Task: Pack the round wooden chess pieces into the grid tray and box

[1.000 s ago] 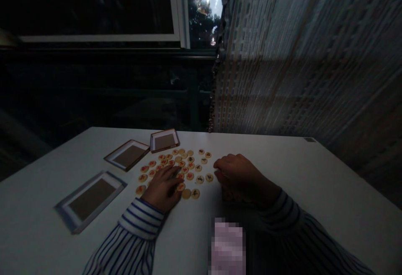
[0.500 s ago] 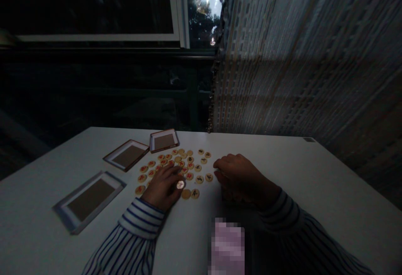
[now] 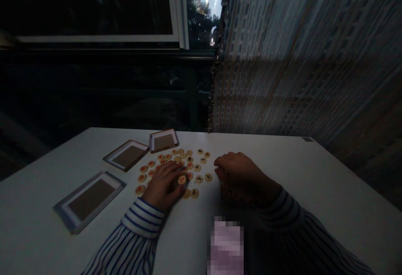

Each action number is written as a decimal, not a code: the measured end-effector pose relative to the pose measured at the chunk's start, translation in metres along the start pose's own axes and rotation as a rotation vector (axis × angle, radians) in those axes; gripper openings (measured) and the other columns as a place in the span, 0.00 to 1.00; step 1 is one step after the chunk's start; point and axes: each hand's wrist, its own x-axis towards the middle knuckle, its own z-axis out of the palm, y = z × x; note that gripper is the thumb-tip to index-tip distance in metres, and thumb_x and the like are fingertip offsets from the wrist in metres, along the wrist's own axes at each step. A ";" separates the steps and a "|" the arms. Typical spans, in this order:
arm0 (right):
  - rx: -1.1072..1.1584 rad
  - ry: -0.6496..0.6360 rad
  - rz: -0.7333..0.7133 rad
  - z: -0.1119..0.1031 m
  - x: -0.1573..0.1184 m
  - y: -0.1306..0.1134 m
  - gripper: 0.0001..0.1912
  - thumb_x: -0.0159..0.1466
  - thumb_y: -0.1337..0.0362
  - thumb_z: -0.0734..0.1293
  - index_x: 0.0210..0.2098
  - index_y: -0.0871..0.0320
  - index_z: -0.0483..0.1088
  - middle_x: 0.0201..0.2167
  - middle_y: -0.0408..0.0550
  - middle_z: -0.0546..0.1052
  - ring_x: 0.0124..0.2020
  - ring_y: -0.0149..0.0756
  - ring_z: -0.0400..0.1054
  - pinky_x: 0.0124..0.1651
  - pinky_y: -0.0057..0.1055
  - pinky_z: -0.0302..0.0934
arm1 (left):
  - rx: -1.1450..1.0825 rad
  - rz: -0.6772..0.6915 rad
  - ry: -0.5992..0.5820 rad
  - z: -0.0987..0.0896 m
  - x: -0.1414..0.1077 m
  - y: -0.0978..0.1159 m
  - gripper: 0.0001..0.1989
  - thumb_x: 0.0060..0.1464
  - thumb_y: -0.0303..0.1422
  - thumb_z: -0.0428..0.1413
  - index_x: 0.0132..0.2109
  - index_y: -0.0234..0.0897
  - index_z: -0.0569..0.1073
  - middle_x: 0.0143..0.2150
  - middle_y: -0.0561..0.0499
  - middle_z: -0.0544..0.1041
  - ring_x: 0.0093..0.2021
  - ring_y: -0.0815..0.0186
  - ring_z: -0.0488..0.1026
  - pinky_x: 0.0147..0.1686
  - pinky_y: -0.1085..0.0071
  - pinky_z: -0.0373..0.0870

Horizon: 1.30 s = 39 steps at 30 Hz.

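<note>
Round wooden Chinese chess pieces (image 3: 199,179) with red or black characters lie spread on the white table; a few show plain faces. My left hand (image 3: 162,186) is over the left part of the spread. Its thumb and fingers close around a red-marked Chinese chess piece (image 3: 181,180). To the right of the spread, my right hand (image 3: 240,174) is curled, fingers bent down and thumb tucked in. Whatever its fingers hold is hidden. In the shadow below it are several dark round pieces (image 3: 228,194), hard to make out.
Three shallow trays or lids stand left of the pieces: a near one (image 3: 75,229), a middle one (image 3: 125,168) and a far one (image 3: 163,151). A pixelated pink patch (image 3: 226,245) covers the front. Behind the table (image 3: 298,174) hang a bead curtain (image 3: 270,57) and a window.
The red-marked piece at my left hand has shifted slightly away and turned, its face no longer glaring. My left thumb has moved a little to the right. My right hand stays nearly still.
</note>
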 end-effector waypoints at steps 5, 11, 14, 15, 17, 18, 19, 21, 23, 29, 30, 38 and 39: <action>0.012 -0.026 0.025 -0.006 -0.001 0.004 0.11 0.59 0.63 0.57 0.40 0.58 0.65 0.37 0.49 0.72 0.39 0.37 0.64 0.39 0.32 0.52 | -0.008 0.008 0.028 -0.003 0.003 0.009 0.15 0.46 0.32 0.50 0.43 0.38 0.69 0.48 0.45 0.70 0.52 0.58 0.61 0.51 0.54 0.57; 0.033 0.033 0.037 -0.014 -0.006 0.010 0.13 0.60 0.61 0.56 0.41 0.58 0.65 0.37 0.49 0.72 0.41 0.37 0.63 0.41 0.33 0.51 | -0.052 0.046 0.077 0.000 0.006 0.017 0.14 0.46 0.30 0.51 0.43 0.38 0.69 0.47 0.46 0.71 0.51 0.59 0.63 0.51 0.56 0.58; 0.045 0.050 0.036 -0.018 -0.008 0.011 0.13 0.60 0.61 0.56 0.41 0.58 0.65 0.37 0.49 0.72 0.40 0.37 0.63 0.41 0.33 0.52 | -0.076 0.052 0.073 0.003 0.008 0.022 0.14 0.46 0.29 0.51 0.43 0.38 0.69 0.48 0.46 0.70 0.51 0.60 0.63 0.51 0.56 0.58; 0.048 0.056 0.037 -0.019 -0.009 0.011 0.13 0.60 0.61 0.56 0.41 0.58 0.65 0.37 0.49 0.72 0.40 0.37 0.64 0.41 0.33 0.52 | -0.082 0.049 0.074 0.004 0.009 0.023 0.13 0.47 0.29 0.50 0.43 0.38 0.68 0.48 0.46 0.70 0.51 0.60 0.63 0.51 0.56 0.58; 0.056 0.066 0.040 -0.022 -0.010 0.011 0.13 0.60 0.61 0.56 0.41 0.58 0.65 0.36 0.49 0.72 0.39 0.37 0.64 0.40 0.33 0.52 | -0.087 0.047 0.073 0.005 0.011 0.027 0.13 0.47 0.29 0.50 0.43 0.38 0.68 0.48 0.46 0.70 0.51 0.60 0.62 0.52 0.55 0.57; 0.061 0.070 0.043 -0.023 -0.010 0.011 0.13 0.60 0.61 0.56 0.41 0.58 0.65 0.36 0.49 0.72 0.39 0.37 0.64 0.41 0.33 0.52 | -0.088 0.046 0.070 0.004 0.013 0.030 0.13 0.48 0.29 0.50 0.43 0.38 0.67 0.48 0.46 0.70 0.51 0.60 0.63 0.52 0.55 0.57; 0.065 0.070 0.047 -0.024 -0.011 0.011 0.13 0.60 0.61 0.56 0.41 0.58 0.65 0.36 0.49 0.72 0.39 0.37 0.64 0.41 0.33 0.52 | -0.090 0.046 0.065 0.004 0.014 0.032 0.13 0.48 0.29 0.50 0.43 0.37 0.67 0.47 0.46 0.70 0.51 0.60 0.63 0.51 0.55 0.57; 0.070 0.071 0.055 -0.025 -0.011 0.011 0.13 0.60 0.61 0.56 0.41 0.59 0.65 0.36 0.50 0.72 0.40 0.37 0.63 0.41 0.32 0.52 | -0.093 0.046 0.050 0.003 0.018 0.037 0.12 0.49 0.30 0.50 0.43 0.37 0.67 0.47 0.46 0.70 0.51 0.61 0.63 0.52 0.56 0.58; 0.073 0.082 0.059 -0.026 -0.012 0.012 0.13 0.60 0.61 0.57 0.41 0.58 0.65 0.36 0.49 0.72 0.40 0.37 0.63 0.41 0.32 0.52 | -0.090 0.048 0.045 0.002 0.021 0.041 0.13 0.49 0.30 0.50 0.44 0.37 0.67 0.47 0.45 0.70 0.51 0.61 0.63 0.52 0.56 0.57; 0.081 0.136 0.051 -0.026 -0.013 0.013 0.12 0.60 0.61 0.57 0.40 0.58 0.66 0.34 0.48 0.73 0.38 0.36 0.64 0.40 0.33 0.52 | -0.079 0.055 0.079 0.003 0.031 0.053 0.14 0.49 0.30 0.50 0.45 0.35 0.66 0.46 0.44 0.70 0.49 0.61 0.64 0.51 0.55 0.57; 0.084 0.148 0.047 -0.027 -0.014 0.014 0.12 0.60 0.61 0.57 0.40 0.58 0.66 0.34 0.48 0.73 0.38 0.36 0.64 0.40 0.33 0.53 | -0.080 0.054 0.079 0.003 0.033 0.055 0.14 0.49 0.29 0.50 0.45 0.35 0.66 0.45 0.45 0.71 0.49 0.61 0.64 0.51 0.55 0.57; 0.097 0.174 0.041 -0.028 -0.015 0.016 0.12 0.59 0.61 0.57 0.39 0.58 0.66 0.33 0.48 0.73 0.38 0.36 0.64 0.39 0.32 0.52 | -0.119 0.003 0.106 0.011 0.052 0.075 0.12 0.48 0.29 0.50 0.43 0.36 0.68 0.42 0.47 0.73 0.45 0.62 0.66 0.50 0.56 0.57; 0.097 0.180 0.042 -0.027 -0.016 0.017 0.12 0.59 0.61 0.57 0.39 0.58 0.66 0.33 0.48 0.73 0.38 0.36 0.64 0.39 0.32 0.52 | -0.130 -0.010 0.110 0.013 0.053 0.078 0.12 0.48 0.29 0.51 0.43 0.36 0.68 0.41 0.47 0.73 0.44 0.62 0.67 0.50 0.56 0.57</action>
